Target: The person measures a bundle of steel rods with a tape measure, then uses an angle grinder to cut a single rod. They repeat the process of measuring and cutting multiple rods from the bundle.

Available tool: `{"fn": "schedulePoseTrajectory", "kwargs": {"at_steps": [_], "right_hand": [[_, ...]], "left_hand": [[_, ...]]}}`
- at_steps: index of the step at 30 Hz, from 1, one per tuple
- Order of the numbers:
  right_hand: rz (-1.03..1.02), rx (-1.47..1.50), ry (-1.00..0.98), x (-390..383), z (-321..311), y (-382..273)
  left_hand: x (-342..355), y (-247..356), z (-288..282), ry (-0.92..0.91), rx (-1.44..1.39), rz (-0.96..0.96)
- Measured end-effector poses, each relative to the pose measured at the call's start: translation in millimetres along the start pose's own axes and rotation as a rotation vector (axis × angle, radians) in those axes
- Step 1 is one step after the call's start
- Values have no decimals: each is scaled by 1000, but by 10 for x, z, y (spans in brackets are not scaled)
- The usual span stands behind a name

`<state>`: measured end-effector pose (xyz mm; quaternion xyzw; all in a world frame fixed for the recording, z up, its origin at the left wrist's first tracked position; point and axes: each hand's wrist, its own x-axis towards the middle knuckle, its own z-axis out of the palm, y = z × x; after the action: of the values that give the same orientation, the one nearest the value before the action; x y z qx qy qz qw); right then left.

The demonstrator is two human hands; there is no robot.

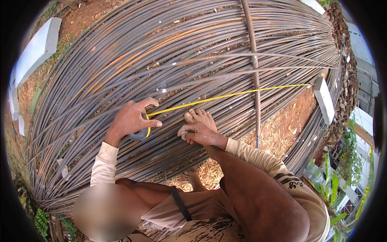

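My left hand (130,117) is curled over a black-and-yellow tape measure (139,134), thumb and forefinger apart; its other fingers are hidden. From the case, the yellow tape blade (213,98) runs out to the right across a broad layer of ribbed steel bars (161,60). The far end of the blade lies near a white block (323,101). Beside my bare foot (202,117), which rests on the bars, my right hand (201,134) is closed with bent fingers. A small whitish piece (184,135) shows at its fingertips, too small to name.
A brown pole (254,60) lies crosswise over the bars. White blocks (38,52) stand at the far left. More bars (308,139) lie at the right, near a rough earthen edge (346,76). Reddish soil with dry shavings (288,121) shows between them, and green plants (332,181) grow at lower right.
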<state>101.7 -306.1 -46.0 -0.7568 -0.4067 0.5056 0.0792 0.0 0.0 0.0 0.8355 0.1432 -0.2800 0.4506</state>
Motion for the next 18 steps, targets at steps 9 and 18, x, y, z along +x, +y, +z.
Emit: {"fn": "schedulePoseTrajectory", "kwargs": {"at_steps": [9,18], "right_hand": [[-26,-26,20,-45,-123,-81],[-24,678,-146,-8,90,24]], "left_hand": [[-3,-98,118,86,-28,97],[2,-80,71,-33,15,46]]}}
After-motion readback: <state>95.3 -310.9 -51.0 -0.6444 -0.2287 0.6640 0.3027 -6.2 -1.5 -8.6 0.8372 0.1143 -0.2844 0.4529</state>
